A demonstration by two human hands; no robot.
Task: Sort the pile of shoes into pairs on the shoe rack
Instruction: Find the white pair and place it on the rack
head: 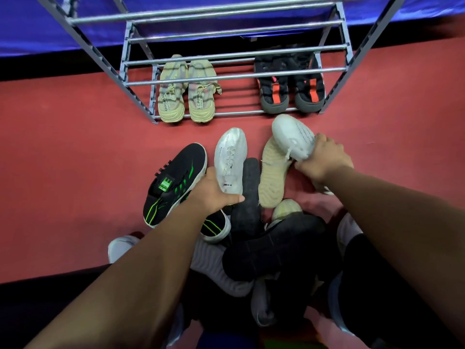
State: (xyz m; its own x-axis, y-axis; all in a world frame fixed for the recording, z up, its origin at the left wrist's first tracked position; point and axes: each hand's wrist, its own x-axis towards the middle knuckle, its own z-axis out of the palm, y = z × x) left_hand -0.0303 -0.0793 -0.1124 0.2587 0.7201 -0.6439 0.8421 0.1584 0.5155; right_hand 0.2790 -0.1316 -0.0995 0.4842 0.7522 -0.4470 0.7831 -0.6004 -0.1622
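Observation:
A grey metal shoe rack (234, 76) stands ahead on the red floor. On its bottom shelf a beige pair (186, 94) sits at the left and a black-and-orange pair (292, 89) at the right. A pile of shoes (256, 222) lies just in front of me. My left hand (214, 190) grips the heel end of a white shoe (230, 157) lying toe-forward on the pile. My right hand (324, 157) holds a second white shoe (293, 137) lifted above a beige upturned sole (273, 172).
A black shoe with green stripes (173, 182) lies at the left of the pile, with dark soles (247, 197) and grey shoes beneath. A blue cloth (50, 26) hangs behind the rack. Red floor (63, 159) stretches left of the pile.

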